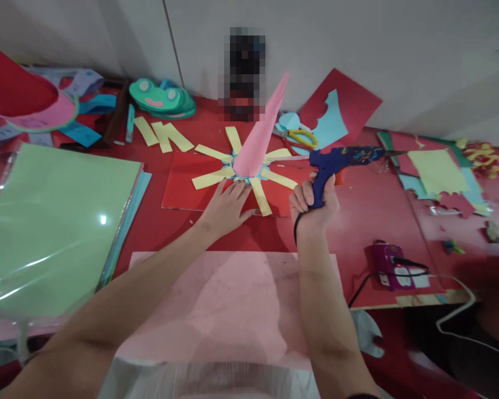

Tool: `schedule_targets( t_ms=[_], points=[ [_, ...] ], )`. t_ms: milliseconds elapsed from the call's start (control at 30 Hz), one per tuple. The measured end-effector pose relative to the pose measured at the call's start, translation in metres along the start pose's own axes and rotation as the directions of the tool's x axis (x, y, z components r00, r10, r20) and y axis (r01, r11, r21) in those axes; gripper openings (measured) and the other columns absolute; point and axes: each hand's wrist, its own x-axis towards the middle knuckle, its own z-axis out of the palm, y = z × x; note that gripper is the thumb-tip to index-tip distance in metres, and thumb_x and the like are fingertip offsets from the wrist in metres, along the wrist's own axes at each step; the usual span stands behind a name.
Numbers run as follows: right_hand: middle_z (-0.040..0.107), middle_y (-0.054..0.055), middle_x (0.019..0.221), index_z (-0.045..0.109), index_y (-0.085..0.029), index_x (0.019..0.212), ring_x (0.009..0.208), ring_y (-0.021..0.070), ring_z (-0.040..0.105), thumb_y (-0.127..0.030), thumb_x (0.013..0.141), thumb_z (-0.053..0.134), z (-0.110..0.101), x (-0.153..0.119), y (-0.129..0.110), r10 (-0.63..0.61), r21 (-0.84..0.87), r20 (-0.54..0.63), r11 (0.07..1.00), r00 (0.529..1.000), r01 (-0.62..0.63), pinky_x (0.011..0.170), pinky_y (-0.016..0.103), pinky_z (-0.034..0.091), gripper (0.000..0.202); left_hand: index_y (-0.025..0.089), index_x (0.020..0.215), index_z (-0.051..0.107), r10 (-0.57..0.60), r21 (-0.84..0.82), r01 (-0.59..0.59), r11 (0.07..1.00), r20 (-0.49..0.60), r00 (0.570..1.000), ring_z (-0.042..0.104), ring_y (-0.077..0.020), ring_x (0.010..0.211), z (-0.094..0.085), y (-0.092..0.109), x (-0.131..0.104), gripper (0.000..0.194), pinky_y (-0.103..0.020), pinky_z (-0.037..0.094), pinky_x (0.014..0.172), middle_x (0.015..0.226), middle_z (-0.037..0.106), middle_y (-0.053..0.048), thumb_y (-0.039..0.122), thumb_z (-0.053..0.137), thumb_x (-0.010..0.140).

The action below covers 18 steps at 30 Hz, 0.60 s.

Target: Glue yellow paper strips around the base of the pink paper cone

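Observation:
A tall pink paper cone [258, 141] stands tilted to the right at the middle, with a blue scalloped edge round its base and yellow paper strips [261, 197] spreading outward. Beneath lies a red sheet [183, 188]. My left hand [228, 209] rests with spread fingers at the near edge of the cone's base, its fingertips touching there. In my right hand [314, 202] is a dark blue glue gun [332, 160], held by its handle to the right of the cone. A glue stick shows at one end of the gun, and a cord hangs from the grip.
Green sheets in plastic [62, 221] lie left, with loose yellow strips [164, 136] and frog cutouts [162, 100] behind. Yellow-handled scissors [303, 138] lie near blue scraps. A purple power adapter [393, 266] sits right. A pink sheet [233, 299] lies in front.

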Motion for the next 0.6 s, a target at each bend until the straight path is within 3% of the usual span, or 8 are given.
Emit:
schedule_targets(
  t_ms=[200,367,500,600],
  points=[
    [0.022,-0.01,0.045,0.059,-0.023,0.078,0.034,0.008,0.016,-0.052,0.091,0.045,-0.001,0.0,0.0,-0.027,-0.044,0.002,0.999,1.0,0.027,0.033,0.022,0.017,0.034,0.011,0.141,0.045,-0.004,-0.036,0.003,0.999,-0.017,1.0,0.043,-0.03,0.136,-0.002,-0.003,-0.001,0.055,-0.052,0.02,0.118,0.144,0.05,-0.017,0.043,0.043,0.096],
    [0.027,-0.01,0.045,0.054,-0.024,0.078,0.035,0.0076,0.022,-0.055,0.087,0.047,-0.001,0.0,0.004,-0.172,-0.292,-0.116,0.947,0.978,0.132,0.035,0.023,0.02,0.032,0.015,0.135,0.051,-0.017,-0.126,0.006,0.992,-0.086,0.996,0.051,-0.0263,0.129,0.003,-0.011,0.0,0.047,-0.054,0.013,0.12,0.137,0.058,-0.012,0.041,0.041,0.098],
    [0.04,-0.01,0.049,0.049,-0.025,0.077,0.038,0.0079,0.035,-0.049,0.083,0.055,-0.002,0.0,0.015,-0.346,-0.596,-0.185,0.784,0.92,0.175,0.041,0.023,0.027,0.026,0.017,0.128,0.056,-0.106,-0.212,0.068,0.975,-0.172,0.979,0.055,-0.0215,0.125,0.006,-0.015,0.002,0.041,-0.05,0.014,0.122,0.131,0.062,-0.008,0.034,0.03,0.1],
    [0.054,-0.005,0.059,0.048,-0.025,0.082,0.05,0.0119,0.05,-0.047,0.083,0.055,-0.004,-0.002,0.023,-0.32,-0.821,-0.122,0.564,0.94,0.086,0.052,0.026,0.036,0.024,0.018,0.127,0.056,-0.202,-0.236,0.147,0.961,-0.231,0.952,0.053,-0.0221,0.127,0.005,-0.018,0.003,0.042,-0.049,0.016,0.122,0.132,0.061,-0.009,0.033,0.027,0.1]
  ],
)
